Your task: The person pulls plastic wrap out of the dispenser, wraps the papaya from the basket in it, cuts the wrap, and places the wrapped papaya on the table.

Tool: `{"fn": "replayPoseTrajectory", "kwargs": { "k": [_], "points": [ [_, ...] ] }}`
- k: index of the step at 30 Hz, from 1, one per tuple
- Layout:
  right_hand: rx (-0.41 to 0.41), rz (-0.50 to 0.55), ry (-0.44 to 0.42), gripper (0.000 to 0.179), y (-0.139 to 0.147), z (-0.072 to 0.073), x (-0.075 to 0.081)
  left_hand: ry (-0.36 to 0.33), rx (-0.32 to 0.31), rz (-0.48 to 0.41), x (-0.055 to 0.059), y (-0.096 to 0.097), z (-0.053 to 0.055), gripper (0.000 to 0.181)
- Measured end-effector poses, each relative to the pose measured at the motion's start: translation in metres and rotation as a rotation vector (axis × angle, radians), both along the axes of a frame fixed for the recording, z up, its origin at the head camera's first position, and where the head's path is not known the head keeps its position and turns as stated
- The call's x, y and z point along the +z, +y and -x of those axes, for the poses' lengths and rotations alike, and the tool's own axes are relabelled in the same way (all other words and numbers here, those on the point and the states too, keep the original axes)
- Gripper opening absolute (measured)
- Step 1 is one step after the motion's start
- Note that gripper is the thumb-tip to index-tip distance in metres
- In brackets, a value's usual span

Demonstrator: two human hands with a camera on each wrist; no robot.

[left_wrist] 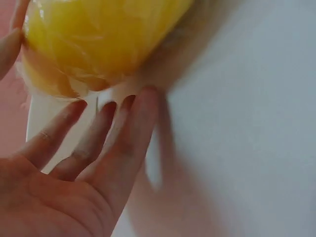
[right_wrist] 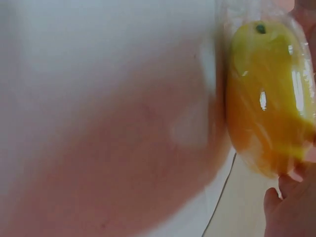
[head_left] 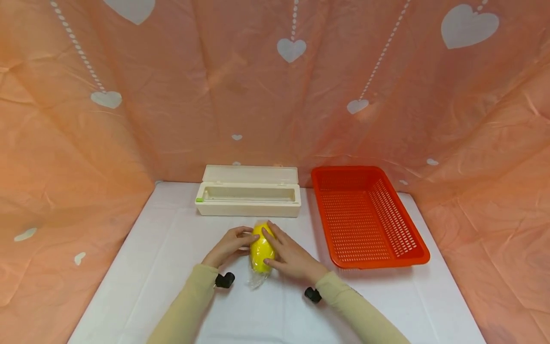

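Note:
A yellow mango (head_left: 263,248) wrapped in thin clear plastic film is between both hands, over the white table in front of the long box. Its dark stem spot shows through the film in the right wrist view, and loose film trails off its near end. My right hand (head_left: 296,255) holds the mango from the right, fingers across its far part and thumb at the near part. From the other side, my left hand (head_left: 232,246) rests its thumb against the film. In the left wrist view its loosely bent fingers (left_wrist: 116,133) reach the mango's underside.
A cream box (head_left: 248,209) with its lid raised stands at the back; a green tab (head_left: 199,199) sits at its left end. To the right is a red perforated basket (head_left: 423,253). A peach curtain (head_left: 258,105) with white hearts hangs behind the white table (head_left: 142,286).

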State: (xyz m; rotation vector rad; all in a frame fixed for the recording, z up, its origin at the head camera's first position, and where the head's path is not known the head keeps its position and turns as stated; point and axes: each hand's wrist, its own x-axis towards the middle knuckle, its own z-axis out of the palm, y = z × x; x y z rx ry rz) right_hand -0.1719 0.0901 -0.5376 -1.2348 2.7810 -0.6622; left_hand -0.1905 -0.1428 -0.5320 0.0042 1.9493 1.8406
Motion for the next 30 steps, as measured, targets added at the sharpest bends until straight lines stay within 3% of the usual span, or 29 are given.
{"fn": "replayPoseTrajectory", "kwargs": {
  "k": [8, 11, 16, 23, 30],
  "points": [
    [0.024, 0.108, -0.111, 0.071, -0.003, 0.012, -0.003, -0.03, 0.099, 0.038, 0.004, 0.001, 0.003, 0.065],
    [0.022, 0.111, -0.107, 0.072, -0.003, 0.013, -0.004, -0.028, 0.139, 0.051, 0.004, 0.0, 0.003, 0.064],
    [0.028, 0.097, -0.005, 0.072, 0.005, 0.007, -0.003, -0.034, 0.13, 0.014, 0.003, -0.001, 0.003, 0.057],
    [0.193, 0.031, 0.248, 0.071, 0.014, -0.007, 0.003, -0.031, 0.14, 0.017, 0.007, 0.002, 0.005, 0.054],
    [0.315, -0.103, 0.368, 0.075, 0.011, -0.019, 0.003, -0.026, 0.154, 0.076, 0.008, 0.004, 0.008, 0.054]
  ]
}}
